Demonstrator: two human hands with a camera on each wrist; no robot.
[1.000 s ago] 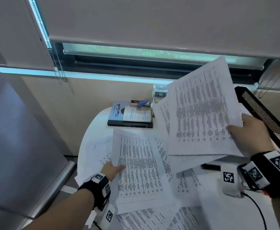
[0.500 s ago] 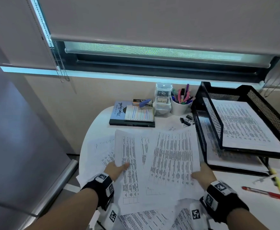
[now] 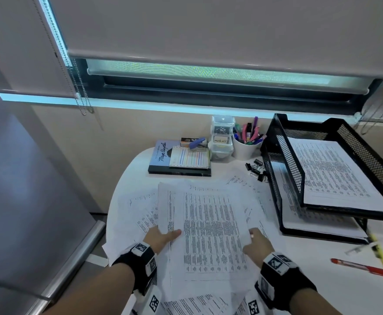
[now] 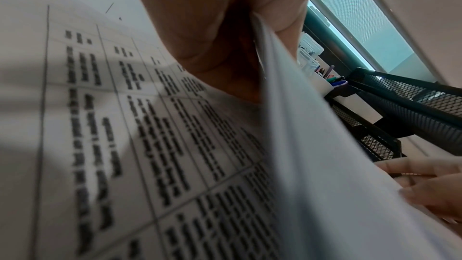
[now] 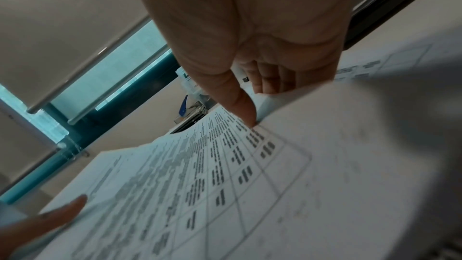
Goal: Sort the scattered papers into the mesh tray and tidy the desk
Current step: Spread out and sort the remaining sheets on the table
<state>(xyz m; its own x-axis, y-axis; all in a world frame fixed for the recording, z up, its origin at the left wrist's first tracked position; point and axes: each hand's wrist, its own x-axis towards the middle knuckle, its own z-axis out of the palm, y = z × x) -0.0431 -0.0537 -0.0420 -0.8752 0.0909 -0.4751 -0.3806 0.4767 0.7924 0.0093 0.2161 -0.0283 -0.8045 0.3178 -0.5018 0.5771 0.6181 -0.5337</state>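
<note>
Printed sheets [image 3: 213,228] lie scattered and overlapping on the white round table [image 3: 136,169]. My left hand [image 3: 167,234] pinches the left edge of the top sheets, thumb on top. My right hand [image 3: 251,235] pinches their right edge. The left wrist view shows the left hand [image 4: 252,50] closed on the paper edge [image 4: 280,90]. In the right wrist view the thumb [image 5: 246,108] of my right hand presses on the sheet [image 5: 225,175], with fingers curled beneath. The black two-tier mesh tray [image 3: 287,160] stands at the right, with paper in both tiers.
Behind the papers are a book [image 3: 161,155] with a tab pad and a stapler on it, a clear box [image 3: 222,142], a white pen cup [image 3: 247,148] and black binder clips [image 3: 256,170]. A red pen [image 3: 358,267] and a yellow highlighter [image 3: 381,253] lie in front of the tray.
My right hand let go of the raised sheaf, which now lies in the tray's upper tier, and came back down to the desk. Both hands drew the loose sheets together.
</note>
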